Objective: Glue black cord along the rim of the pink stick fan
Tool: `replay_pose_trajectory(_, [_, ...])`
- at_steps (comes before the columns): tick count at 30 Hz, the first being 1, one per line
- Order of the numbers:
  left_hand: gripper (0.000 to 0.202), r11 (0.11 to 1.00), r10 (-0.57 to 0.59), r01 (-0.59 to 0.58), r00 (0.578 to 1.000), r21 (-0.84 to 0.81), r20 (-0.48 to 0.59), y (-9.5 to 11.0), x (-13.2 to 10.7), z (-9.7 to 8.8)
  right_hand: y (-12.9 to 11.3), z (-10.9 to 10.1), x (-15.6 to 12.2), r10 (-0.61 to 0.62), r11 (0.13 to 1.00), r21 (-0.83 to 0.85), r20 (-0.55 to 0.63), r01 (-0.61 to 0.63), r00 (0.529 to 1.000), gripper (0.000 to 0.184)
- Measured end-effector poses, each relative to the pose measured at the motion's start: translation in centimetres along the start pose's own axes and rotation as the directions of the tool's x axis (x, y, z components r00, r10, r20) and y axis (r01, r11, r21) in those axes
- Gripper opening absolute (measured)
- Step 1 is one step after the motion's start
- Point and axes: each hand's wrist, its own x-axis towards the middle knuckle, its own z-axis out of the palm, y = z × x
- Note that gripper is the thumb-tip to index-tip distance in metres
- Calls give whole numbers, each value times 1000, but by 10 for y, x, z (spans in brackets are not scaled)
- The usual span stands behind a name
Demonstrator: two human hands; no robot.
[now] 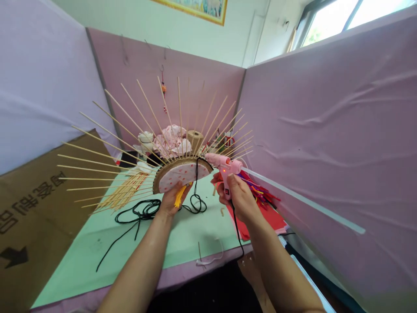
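Note:
My left hand (172, 199) grips the lower edge of a half-round craft piece (182, 174), covered in white cloth with pink spots and edged in brown. Thin wooden sticks (143, 102) fan out from its curved rim. A yellow tassel (181, 195) hangs by the left fingers. My right hand (237, 195) is wrapped around a pink hot glue gun (226, 167) with a small red light lit; its nozzle is at the right end of the rim, and I cannot tell whether it touches. A long clear glue stick (302, 200) sticks out of its back. Black cord (196, 178) hangs across the cloth face.
Coiled black cord (146, 211) and a pile of loose sticks (125, 191) lie on the green tabletop (182, 239). Red sheets (260, 219) and coloured strips are at the right. Pink cloth (172, 140) and a twine roll (195, 138) stand behind. A cardboard sheet (48, 217) leans at the left.

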Motion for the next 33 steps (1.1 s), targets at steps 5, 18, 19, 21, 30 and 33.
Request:
replay_pose_trajectory(5, [19,1000,-6,6,1000,6,29,0,0,0,-4,-1,5,36,994,-104,7,-35,999,46])
replay_pose_trajectory(18, [31,1000,-6,5,995,1,102,-3,0,-3,-3,-6,3,68,983,-168,-28,-72,997,48])
replay_pose_trajectory(19, [31,1000,-7,6,995,5,104,-4,0,-3,-3,-7,3,70,983,-168,-30,-74,997,48])
replay_pose_trajectory(21, [30,1000,-10,8,995,15,97,-3,-1,-1,-1,-8,3,72,982,-172,-35,-77,997,48])
replay_pose_trajectory(30, [32,1000,-14,13,997,21,81,-3,-3,0,0,-9,3,48,975,-217,-39,-56,998,49])
replay_pose_trajectory(33, [26,1000,-15,14,998,21,67,-3,-2,0,0,-10,4,45,975,-216,-43,-53,998,49])
